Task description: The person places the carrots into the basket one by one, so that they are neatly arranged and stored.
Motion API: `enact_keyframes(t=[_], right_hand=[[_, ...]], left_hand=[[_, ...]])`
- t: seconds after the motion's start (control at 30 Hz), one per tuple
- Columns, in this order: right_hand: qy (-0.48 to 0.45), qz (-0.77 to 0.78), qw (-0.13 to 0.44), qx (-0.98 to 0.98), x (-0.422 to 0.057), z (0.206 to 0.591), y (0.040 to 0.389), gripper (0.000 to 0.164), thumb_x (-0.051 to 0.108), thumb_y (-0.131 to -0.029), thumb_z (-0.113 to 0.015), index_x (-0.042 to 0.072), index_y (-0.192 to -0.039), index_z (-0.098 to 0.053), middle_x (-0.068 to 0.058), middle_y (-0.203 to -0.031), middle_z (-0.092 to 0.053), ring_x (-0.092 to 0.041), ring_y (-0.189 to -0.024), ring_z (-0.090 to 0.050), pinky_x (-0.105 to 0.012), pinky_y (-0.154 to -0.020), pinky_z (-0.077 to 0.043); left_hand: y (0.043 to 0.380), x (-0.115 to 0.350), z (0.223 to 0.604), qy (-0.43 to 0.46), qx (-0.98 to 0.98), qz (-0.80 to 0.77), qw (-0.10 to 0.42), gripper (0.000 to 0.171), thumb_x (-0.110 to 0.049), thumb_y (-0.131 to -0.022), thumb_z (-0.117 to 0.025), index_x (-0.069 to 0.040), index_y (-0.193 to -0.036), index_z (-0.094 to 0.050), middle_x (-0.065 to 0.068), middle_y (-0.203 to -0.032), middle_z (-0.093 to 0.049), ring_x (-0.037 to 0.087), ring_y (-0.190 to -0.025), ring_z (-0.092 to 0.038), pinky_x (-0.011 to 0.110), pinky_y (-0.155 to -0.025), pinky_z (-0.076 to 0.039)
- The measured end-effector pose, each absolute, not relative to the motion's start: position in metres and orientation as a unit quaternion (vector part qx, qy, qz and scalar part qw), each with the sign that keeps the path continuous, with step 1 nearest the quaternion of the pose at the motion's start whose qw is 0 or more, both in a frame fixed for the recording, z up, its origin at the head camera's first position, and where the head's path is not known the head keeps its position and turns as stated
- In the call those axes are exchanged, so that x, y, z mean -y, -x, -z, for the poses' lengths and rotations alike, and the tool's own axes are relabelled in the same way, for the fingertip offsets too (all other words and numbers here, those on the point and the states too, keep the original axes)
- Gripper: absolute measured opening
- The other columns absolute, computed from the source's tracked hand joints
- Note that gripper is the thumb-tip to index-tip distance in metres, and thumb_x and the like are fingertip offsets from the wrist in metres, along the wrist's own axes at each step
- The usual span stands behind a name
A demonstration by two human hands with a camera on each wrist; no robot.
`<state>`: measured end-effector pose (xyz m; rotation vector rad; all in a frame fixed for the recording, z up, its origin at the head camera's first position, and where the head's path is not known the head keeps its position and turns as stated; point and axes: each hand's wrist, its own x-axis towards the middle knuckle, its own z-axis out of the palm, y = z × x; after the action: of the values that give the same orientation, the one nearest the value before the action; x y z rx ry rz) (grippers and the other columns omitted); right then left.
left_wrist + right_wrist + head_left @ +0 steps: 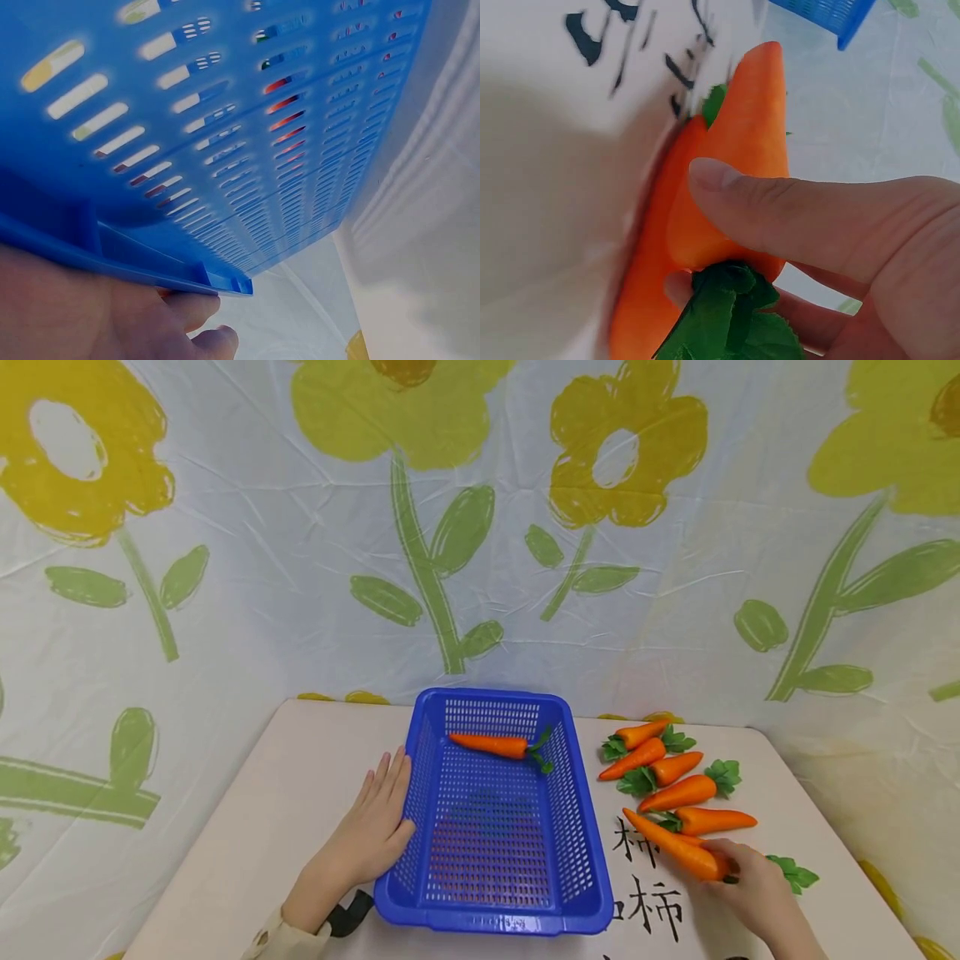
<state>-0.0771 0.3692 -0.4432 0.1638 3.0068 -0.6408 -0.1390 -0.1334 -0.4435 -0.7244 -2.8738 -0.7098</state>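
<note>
My right hand pinches a carrot by its thick end, thumb across the top. Green leaves hang from that end in the right wrist view, and the tip points away toward the back left. Another carrot lies on the table just under it. My left hand rests against the left side of a blue plastic basket, fingers straight along its rim. Inside the basket, near the back wall, lies one carrot with its leaves to the right.
Several carrots with green leaves lie in a column right of the basket. Black written characters mark the pale table near the right hand. A cloth with painted flowers hangs behind and at both sides.
</note>
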Motion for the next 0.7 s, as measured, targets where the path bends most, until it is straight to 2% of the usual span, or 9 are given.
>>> enact_keyframes(t=[0.23, 0.3, 0.47, 0.7], right_hand=[[-0.030, 0.199, -0.011, -0.979, -0.370, 0.432, 0.078, 0.049, 0.007, -0.069, -0.085, -0.007, -0.112, -0.067, -0.020, -0.096, -0.067, -0.035, -0.085, -0.061, -0.059, -0.078, -0.050], [-0.020, 0.196, -0.024, -0.980, -0.371, 0.428, 0.079, 0.049, 0.007, -0.069, -0.085, -0.008, -0.112, -0.067, -0.023, -0.097, -0.067, -0.039, -0.087, -0.061, -0.060, -0.078, -0.050], [-0.015, 0.208, -0.038, -0.977, -0.369, 0.415, 0.083, 0.049, 0.006, -0.070, -0.084, -0.006, -0.114, -0.067, -0.022, -0.099, -0.068, -0.039, -0.088, -0.063, -0.059, -0.077, -0.051], [0.004, 0.208, -0.073, -0.975, -0.364, 0.395, 0.090, 0.049, 0.005, -0.071, -0.084, -0.005, -0.116, -0.066, -0.018, -0.094, -0.067, -0.039, -0.085, -0.063, -0.061, -0.076, -0.050]], left_hand=[[0.138, 0.133, 0.443, 0.236, 0.942, 0.234, 0.044, 0.078, -0.015, -0.091, -0.050, 0.007, -0.156, -0.011, 0.018, -0.165, -0.002, 0.037, -0.150, 0.001, 0.058, -0.118, -0.009], [0.138, 0.133, 0.444, 0.236, 0.942, 0.233, 0.044, 0.078, -0.015, -0.091, -0.050, 0.007, -0.156, -0.010, 0.018, -0.165, -0.003, 0.037, -0.150, 0.001, 0.058, -0.118, -0.009], [0.139, 0.134, 0.445, 0.235, 0.942, 0.235, 0.042, 0.079, -0.015, -0.092, -0.050, 0.007, -0.156, -0.010, 0.017, -0.165, -0.001, 0.036, -0.150, 0.002, 0.058, -0.118, -0.009], [0.138, 0.134, 0.445, 0.235, 0.943, 0.232, 0.043, 0.079, -0.016, -0.092, -0.050, 0.007, -0.156, -0.009, 0.017, -0.165, -0.002, 0.037, -0.150, 0.002, 0.059, -0.118, -0.009]])
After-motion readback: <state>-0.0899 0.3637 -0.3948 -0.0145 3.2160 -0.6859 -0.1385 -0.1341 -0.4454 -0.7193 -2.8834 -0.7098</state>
